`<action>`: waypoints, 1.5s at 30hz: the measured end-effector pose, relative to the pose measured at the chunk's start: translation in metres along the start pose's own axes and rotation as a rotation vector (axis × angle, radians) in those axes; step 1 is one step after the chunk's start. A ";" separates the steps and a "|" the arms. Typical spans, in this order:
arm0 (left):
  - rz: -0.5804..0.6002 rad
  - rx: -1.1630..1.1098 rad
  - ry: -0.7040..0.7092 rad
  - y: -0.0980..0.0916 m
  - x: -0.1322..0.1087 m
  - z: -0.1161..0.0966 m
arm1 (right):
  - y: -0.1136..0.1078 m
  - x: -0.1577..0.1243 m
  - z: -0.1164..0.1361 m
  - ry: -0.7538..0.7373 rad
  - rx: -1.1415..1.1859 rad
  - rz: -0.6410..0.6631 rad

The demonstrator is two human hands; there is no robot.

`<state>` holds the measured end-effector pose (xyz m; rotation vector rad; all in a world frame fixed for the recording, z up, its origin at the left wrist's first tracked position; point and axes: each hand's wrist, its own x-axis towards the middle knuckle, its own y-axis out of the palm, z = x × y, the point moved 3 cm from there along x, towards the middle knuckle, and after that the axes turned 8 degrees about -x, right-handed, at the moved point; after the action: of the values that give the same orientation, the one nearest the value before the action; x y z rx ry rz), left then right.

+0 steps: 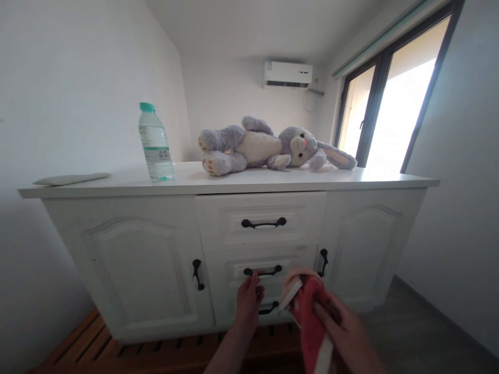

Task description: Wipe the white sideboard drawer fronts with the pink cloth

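Near the left end of the middle drawer's black handle (263,271) is my left hand (249,298). Its fingers are curled by the handle; whether they grip it I cannot tell. My right hand (341,324) is closed on a red and pink cloth (310,306) with white edging, which hangs in front of the lower drawers, to the right of my left hand. All the drawers of the white cabinet (261,221) look closed.
On the cabinet top (187,184) stand a water bottle (156,145) with a green cap and, lying on its side, a grey plush rabbit (257,148). A flat pale item (72,179) lies at the left end. Wooden slats (89,340) are below.
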<state>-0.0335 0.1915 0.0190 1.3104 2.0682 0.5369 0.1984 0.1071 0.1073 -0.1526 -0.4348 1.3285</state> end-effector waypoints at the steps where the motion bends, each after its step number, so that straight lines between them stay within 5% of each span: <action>1: -0.009 0.024 -0.011 -0.003 0.000 -0.006 | 0.017 0.005 0.011 -0.136 -0.072 -0.017; 3: -0.059 0.098 0.071 -0.015 -0.010 -0.025 | 0.054 0.012 0.037 -0.446 -0.194 -0.074; 5: -0.161 0.189 0.296 -0.033 -0.028 -0.051 | 0.101 0.016 0.063 -0.758 -0.261 -0.128; 9: -0.306 0.420 0.615 -0.063 -0.044 -0.090 | 0.211 0.025 0.099 -1.331 -0.461 -0.036; 12: -0.286 0.646 0.749 -0.074 -0.025 -0.105 | 0.270 0.039 0.102 -1.512 -0.590 0.046; 14: -0.265 0.766 0.815 -0.074 -0.009 -0.109 | 0.283 0.050 0.095 -1.537 -0.610 0.068; 17: -0.180 0.894 0.930 -0.059 0.003 -0.099 | 0.263 0.067 0.076 -1.526 -0.607 0.033; 20: -0.039 0.959 1.039 -0.018 -0.005 -0.067 | 0.206 0.083 0.049 -1.462 -0.602 -0.054; 26: 0.328 1.040 0.831 0.106 -0.038 0.018 | 0.061 0.114 -0.008 -1.250 -0.704 -0.261; 30: 0.537 1.044 0.772 0.156 -0.051 0.047 | 0.008 0.127 -0.031 -1.107 -0.700 -0.324; 33: 0.561 1.071 0.727 0.146 -0.044 0.070 | 0.009 0.123 -0.060 -1.073 -0.671 -0.349; 39: 0.590 1.081 0.568 0.067 -0.015 0.124 | 0.063 0.094 -0.147 -1.035 -0.776 -0.300; 42: 0.517 1.038 0.532 0.034 -0.003 0.118 | 0.095 0.084 -0.155 -1.032 -0.717 -0.289; 45: 0.411 0.980 0.581 -0.005 0.008 0.083 | 0.146 0.074 -0.134 -1.079 -0.640 -0.244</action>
<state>0.0178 0.1976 -0.0461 2.3923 2.6855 0.0083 0.1313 0.2327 -0.0498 0.1087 -1.7329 0.8931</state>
